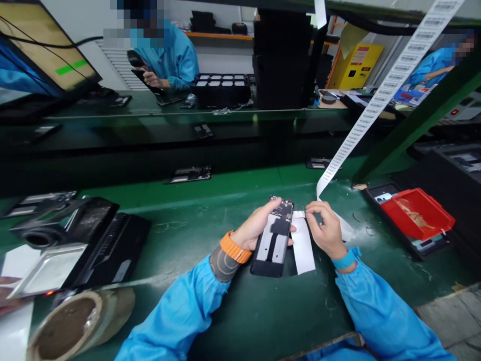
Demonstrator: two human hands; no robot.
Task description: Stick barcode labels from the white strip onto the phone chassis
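Left hand closed around opened phone, thumb near its top, over green tabletop. Right hand half curled, thumb and forefinger beside white paper strip; cannot tell whether pinching anything. Barcode label strip slants down behind it.

The left hand holds an opened phone above a green bench, the right hand near it.

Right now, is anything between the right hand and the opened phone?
Yes: a white paper strip beside the opened phone, plus fingertips of the left hand holding that phone. Nothing else visible blocks the right hand.
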